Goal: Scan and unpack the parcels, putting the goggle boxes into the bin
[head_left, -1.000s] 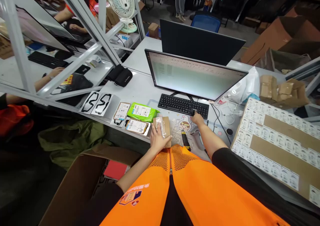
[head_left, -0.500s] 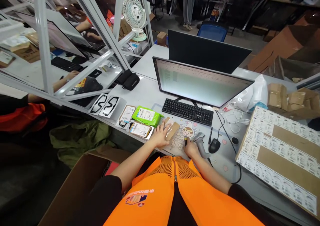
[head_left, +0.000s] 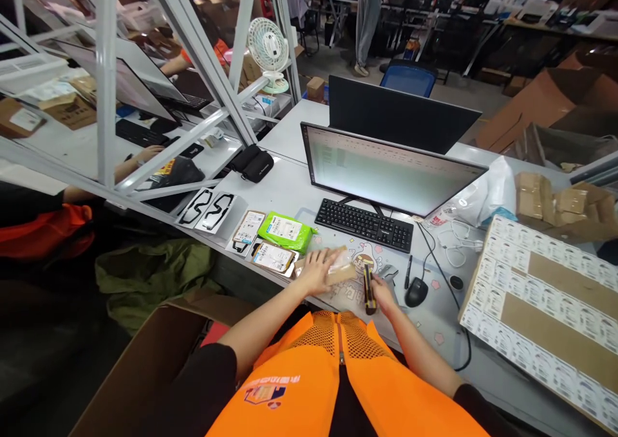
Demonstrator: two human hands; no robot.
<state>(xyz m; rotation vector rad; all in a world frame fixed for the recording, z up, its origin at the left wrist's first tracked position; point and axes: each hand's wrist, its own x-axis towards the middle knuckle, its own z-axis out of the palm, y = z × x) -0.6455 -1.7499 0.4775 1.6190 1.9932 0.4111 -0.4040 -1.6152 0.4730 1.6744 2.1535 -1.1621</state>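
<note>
My left hand (head_left: 317,273) lies with its fingers spread on a flat brown cardboard packet (head_left: 344,268) that has shiny clear film or tape on it. Just right of the packet, my right hand (head_left: 383,295) grips a yellow-and-black utility knife (head_left: 369,289), held upright; I cannot tell whether its blade is out. Behind the right hand, a grey barcode scanner (head_left: 389,272) is partly hidden. Left of my left hand are a bright green parcel (head_left: 286,231) with a white label and a labelled brown packet (head_left: 272,257).
A keyboard (head_left: 364,224) and monitor (head_left: 391,170) stand behind the packet. To the right are a mouse (head_left: 416,291), a pen (head_left: 408,271) and a large label-covered cardboard box (head_left: 545,308). White sheets with black outlines (head_left: 215,212) lie left. A metal frame (head_left: 193,128) borders the desk.
My right hand has raised the utility knife into clearer view, slightly right. My left hand has shifted on the cardboard packet, which now lies turned a little. The head view has tilted up slightly.
</note>
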